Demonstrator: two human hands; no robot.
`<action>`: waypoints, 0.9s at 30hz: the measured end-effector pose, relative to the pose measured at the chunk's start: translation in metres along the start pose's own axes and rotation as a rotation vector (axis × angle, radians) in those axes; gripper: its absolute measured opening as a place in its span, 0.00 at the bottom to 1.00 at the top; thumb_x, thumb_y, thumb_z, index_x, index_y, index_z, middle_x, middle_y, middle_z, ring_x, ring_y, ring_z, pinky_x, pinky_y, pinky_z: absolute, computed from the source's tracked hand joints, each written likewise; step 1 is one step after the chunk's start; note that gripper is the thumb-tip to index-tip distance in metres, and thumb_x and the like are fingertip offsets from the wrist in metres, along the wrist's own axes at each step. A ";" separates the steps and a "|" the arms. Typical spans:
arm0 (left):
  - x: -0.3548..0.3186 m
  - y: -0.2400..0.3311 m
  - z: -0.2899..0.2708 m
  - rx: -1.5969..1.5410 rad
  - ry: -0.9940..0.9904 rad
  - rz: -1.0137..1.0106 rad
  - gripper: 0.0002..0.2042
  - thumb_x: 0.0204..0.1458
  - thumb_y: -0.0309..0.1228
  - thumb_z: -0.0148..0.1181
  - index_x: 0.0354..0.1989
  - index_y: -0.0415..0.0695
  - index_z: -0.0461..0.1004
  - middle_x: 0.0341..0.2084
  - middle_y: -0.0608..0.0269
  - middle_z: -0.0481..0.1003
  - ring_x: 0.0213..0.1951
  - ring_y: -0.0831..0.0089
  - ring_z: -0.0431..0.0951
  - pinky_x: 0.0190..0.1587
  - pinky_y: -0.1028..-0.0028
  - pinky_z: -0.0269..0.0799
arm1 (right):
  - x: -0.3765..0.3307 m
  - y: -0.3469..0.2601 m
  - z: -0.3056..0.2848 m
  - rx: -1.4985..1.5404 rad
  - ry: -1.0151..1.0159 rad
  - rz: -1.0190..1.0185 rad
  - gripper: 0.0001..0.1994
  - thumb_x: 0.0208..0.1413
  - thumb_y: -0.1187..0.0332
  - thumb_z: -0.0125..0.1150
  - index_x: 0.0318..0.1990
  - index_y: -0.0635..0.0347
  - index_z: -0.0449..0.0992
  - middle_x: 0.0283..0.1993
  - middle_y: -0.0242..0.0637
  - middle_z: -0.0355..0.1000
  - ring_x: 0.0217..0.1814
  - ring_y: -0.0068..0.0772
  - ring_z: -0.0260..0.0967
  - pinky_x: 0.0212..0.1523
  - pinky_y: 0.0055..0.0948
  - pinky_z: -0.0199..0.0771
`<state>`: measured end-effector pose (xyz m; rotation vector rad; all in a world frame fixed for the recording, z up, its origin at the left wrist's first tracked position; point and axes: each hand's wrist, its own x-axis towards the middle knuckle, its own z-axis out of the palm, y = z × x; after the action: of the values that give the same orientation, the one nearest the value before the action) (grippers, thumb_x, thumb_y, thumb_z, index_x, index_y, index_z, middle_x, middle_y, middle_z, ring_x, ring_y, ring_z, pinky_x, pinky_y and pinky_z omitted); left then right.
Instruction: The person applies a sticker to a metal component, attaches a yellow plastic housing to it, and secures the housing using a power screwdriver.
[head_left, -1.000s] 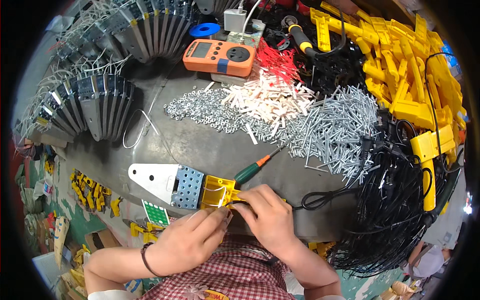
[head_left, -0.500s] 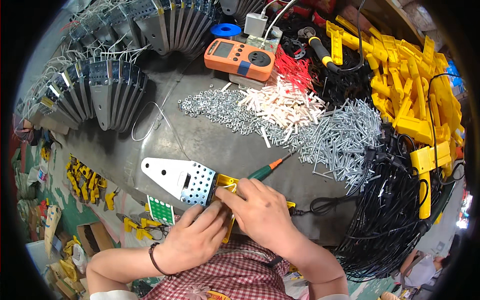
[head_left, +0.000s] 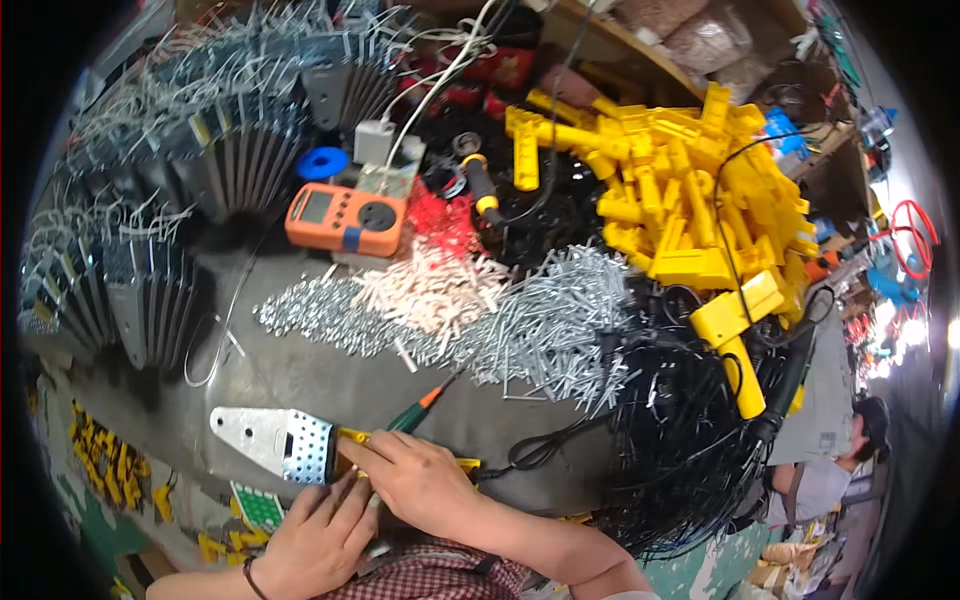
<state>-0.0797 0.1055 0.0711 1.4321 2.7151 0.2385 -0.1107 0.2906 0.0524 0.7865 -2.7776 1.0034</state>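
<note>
A silver metal plate (head_left: 265, 440), tapered at one end and dotted with holes at the other, lies at the table's near side. Its perforated end meets a yellow plastic housing (head_left: 352, 436), mostly covered by my hands. My left hand (head_left: 322, 525) grips the housing from the near side, fingers bent beside the plate. My right hand (head_left: 420, 478) closes over it from the right, fingertips pressed down close to the left ones. Whatever small part lies under the fingertips is hidden. Just beyond my right hand rests a green and orange screwdriver (head_left: 415, 411).
Beyond lie heaps of nuts (head_left: 318, 312), pale sleeves (head_left: 435, 290) and screws (head_left: 565, 320). An orange meter (head_left: 345, 218) stands behind. Yellow housings (head_left: 690, 190) and black cables (head_left: 670, 450) fill the right; metal plate stacks (head_left: 145, 300) stand left. A green dotted card (head_left: 258, 507) is near my left hand.
The view has swung to the right, so the table's things appear further left and lower. Both hands stay on the yellow housing, in nearly the same grip.
</note>
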 end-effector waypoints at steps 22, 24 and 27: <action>-0.002 0.000 0.012 0.006 -0.076 -0.046 0.20 0.48 0.32 0.48 0.48 0.33 0.71 0.58 0.43 0.61 0.57 0.54 0.64 0.50 0.61 0.62 | 0.135 0.203 -0.178 -1.020 0.259 0.478 0.12 0.48 0.71 0.54 0.41 0.61 0.74 0.44 0.48 0.73 0.48 0.54 0.70 0.47 0.48 0.69; -0.006 0.001 0.016 0.074 -0.084 -0.035 0.22 0.46 0.33 0.50 0.48 0.33 0.70 0.58 0.42 0.61 0.57 0.53 0.64 0.50 0.62 0.63 | 0.077 0.161 -0.184 -1.039 0.226 0.353 0.14 0.45 0.76 0.53 0.42 0.64 0.73 0.43 0.49 0.70 0.49 0.52 0.66 0.49 0.44 0.67; -0.003 0.005 0.020 0.064 -0.053 -0.030 0.23 0.43 0.35 0.55 0.47 0.33 0.70 0.58 0.42 0.61 0.58 0.53 0.64 0.50 0.62 0.63 | 0.001 0.110 -0.169 -0.583 0.246 0.316 0.15 0.45 0.76 0.54 0.43 0.67 0.71 0.41 0.49 0.69 0.46 0.52 0.67 0.50 0.40 0.66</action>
<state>-0.0715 0.1078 0.0521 1.3905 2.7229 0.1114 -0.1814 0.4660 0.1219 0.1393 -2.7819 0.2438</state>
